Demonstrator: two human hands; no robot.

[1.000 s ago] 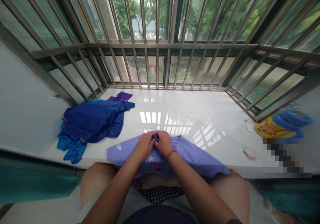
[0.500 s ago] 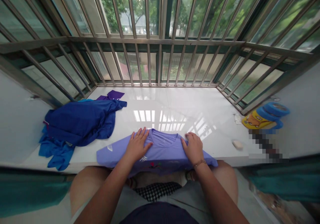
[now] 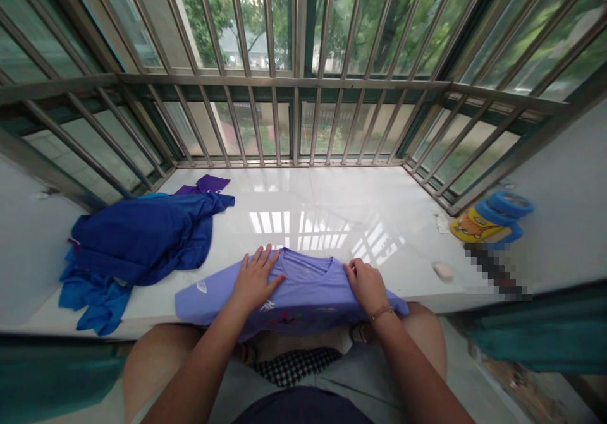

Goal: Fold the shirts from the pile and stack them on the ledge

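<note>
A lavender T-shirt (image 3: pixel 308 288) lies across the front edge of the white ledge, its round neckline facing away from me and its lower part hanging over the edge above my lap. My left hand (image 3: pixel 256 278) rests flat on the shirt's left shoulder, fingers spread. On the other side of the neckline, my right hand (image 3: pixel 367 285) has its fingers curled together at the right shoulder, pinching the fabric there. White and coloured prints show on the shirt's front, partly hidden by my left forearm.
Dark blue clothing (image 3: pixel 147 237) is heaped on the left, with brighter blue cloth (image 3: pixel 97 297) under it and a purple piece (image 3: pixel 213 184) behind. To the right stand a yellow and blue bottle (image 3: pixel 484 218) and a small pale lump (image 3: pixel 443 272). Metal bars (image 3: pixel 294 83) close off the back.
The fingers of my right hand have drawn together on the shirt's shoulder. My left hand stays flat on the cloth. The whole view has shifted slightly.
</note>
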